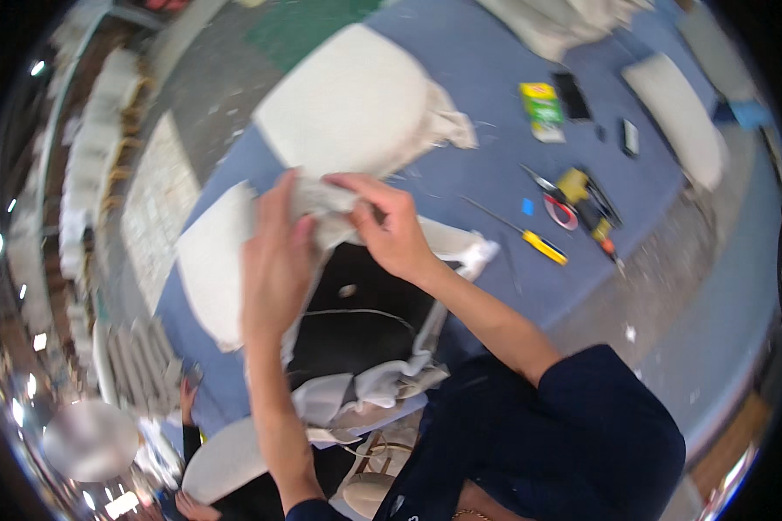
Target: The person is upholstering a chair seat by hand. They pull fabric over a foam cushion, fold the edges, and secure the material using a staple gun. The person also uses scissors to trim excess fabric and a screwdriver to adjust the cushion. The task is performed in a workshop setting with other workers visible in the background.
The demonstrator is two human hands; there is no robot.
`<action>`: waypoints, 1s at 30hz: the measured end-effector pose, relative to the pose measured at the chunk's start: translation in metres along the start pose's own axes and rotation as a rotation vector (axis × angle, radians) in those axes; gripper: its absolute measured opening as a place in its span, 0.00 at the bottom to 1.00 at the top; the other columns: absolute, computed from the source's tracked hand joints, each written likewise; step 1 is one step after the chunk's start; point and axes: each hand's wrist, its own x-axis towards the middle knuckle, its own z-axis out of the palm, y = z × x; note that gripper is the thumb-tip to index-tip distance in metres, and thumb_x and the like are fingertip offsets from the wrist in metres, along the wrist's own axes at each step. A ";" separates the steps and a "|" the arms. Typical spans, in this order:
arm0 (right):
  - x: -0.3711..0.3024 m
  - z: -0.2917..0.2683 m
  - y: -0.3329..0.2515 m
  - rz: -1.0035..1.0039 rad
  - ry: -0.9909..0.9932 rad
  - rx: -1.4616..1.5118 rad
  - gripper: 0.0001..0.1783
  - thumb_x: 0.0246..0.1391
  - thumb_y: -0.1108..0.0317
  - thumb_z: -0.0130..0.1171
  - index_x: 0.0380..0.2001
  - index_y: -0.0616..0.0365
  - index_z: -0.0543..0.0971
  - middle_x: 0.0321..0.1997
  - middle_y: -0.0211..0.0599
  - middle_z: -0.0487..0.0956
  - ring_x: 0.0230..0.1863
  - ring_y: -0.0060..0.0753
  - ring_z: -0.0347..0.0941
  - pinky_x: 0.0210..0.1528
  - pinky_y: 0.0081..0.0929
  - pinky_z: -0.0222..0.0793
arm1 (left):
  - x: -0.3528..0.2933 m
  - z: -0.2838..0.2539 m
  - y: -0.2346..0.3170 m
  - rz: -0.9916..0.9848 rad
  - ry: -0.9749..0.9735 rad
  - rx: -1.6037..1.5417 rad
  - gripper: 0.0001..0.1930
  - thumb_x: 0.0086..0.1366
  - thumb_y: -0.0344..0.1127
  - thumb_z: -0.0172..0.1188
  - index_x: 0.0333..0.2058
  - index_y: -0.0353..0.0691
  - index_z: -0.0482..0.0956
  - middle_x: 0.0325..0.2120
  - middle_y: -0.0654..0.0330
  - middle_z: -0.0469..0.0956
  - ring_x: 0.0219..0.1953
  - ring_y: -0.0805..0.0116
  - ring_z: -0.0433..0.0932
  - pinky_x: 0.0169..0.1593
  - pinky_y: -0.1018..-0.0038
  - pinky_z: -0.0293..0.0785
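An upholstered panel lies with its black underside (365,282) up in front of me, pale cover fabric folded round its edges. At its far edge the fabric (321,198) is bunched between my hands. My left hand (278,260) grips that fold from the left, fingers pointing away from me. From the right, my right hand (389,224) pinches the same fold between thumb and bent fingers. A thin pale cord (365,312) crosses the black underside. Loose white fabric (356,391) gathers along the near edge.
Cream padded panels (343,100) (213,265) lie beyond and left on the blue table (495,182). At right are a yellow-handled screwdriver (543,246), scissors (560,213), a yellow-black power tool (589,204), a phone (572,95) and a green-yellow packet (542,113). Another person (187,399) is at lower left.
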 end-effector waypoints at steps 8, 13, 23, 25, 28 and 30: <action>-0.115 -0.314 0.062 0.113 0.494 -1.542 0.31 0.50 0.62 0.68 0.59 0.53 0.74 0.53 0.46 0.78 0.55 0.53 0.73 0.60 0.44 0.66 | 0.004 0.003 0.029 0.068 0.006 0.056 0.26 0.71 0.34 0.52 0.67 0.46 0.64 0.50 0.44 0.74 0.41 0.40 0.78 0.44 0.54 0.73; -0.137 -0.398 0.083 0.636 0.397 -1.598 0.48 0.45 0.51 0.73 0.67 0.49 0.62 0.56 0.53 0.74 0.55 0.60 0.74 0.54 0.51 0.72 | 0.005 -0.001 0.028 0.114 0.018 0.151 0.27 0.72 0.37 0.53 0.68 0.48 0.61 0.54 0.45 0.73 0.46 0.40 0.77 0.47 0.54 0.74; -0.108 -0.357 -0.038 0.367 0.364 -0.984 0.31 0.44 0.51 0.71 0.52 0.53 0.81 0.43 0.48 0.84 0.47 0.48 0.81 0.52 0.42 0.76 | -0.008 0.003 0.009 0.223 0.080 0.100 0.29 0.73 0.32 0.49 0.70 0.42 0.55 0.67 0.44 0.63 0.67 0.40 0.63 0.64 0.55 0.65; -0.141 -0.308 -0.055 0.322 0.415 -0.698 0.32 0.45 0.52 0.73 0.50 0.57 0.80 0.42 0.48 0.84 0.46 0.47 0.82 0.52 0.41 0.75 | -0.016 -0.004 0.012 0.207 0.054 0.124 0.30 0.73 0.32 0.49 0.71 0.42 0.54 0.68 0.43 0.62 0.68 0.40 0.62 0.65 0.54 0.64; -0.202 -0.266 -0.024 0.428 0.581 -0.661 0.37 0.45 0.51 0.75 0.53 0.62 0.77 0.48 0.50 0.82 0.49 0.48 0.80 0.53 0.40 0.75 | -0.012 0.004 0.013 0.260 0.047 0.123 0.30 0.74 0.33 0.49 0.72 0.42 0.52 0.68 0.43 0.61 0.69 0.39 0.61 0.66 0.54 0.63; -0.215 -0.239 -0.002 0.477 0.501 -0.591 0.40 0.45 0.50 0.75 0.56 0.64 0.74 0.50 0.51 0.80 0.53 0.49 0.78 0.54 0.40 0.74 | -0.018 0.003 0.014 0.238 0.087 0.124 0.31 0.74 0.34 0.49 0.72 0.40 0.52 0.68 0.42 0.61 0.69 0.40 0.60 0.67 0.55 0.62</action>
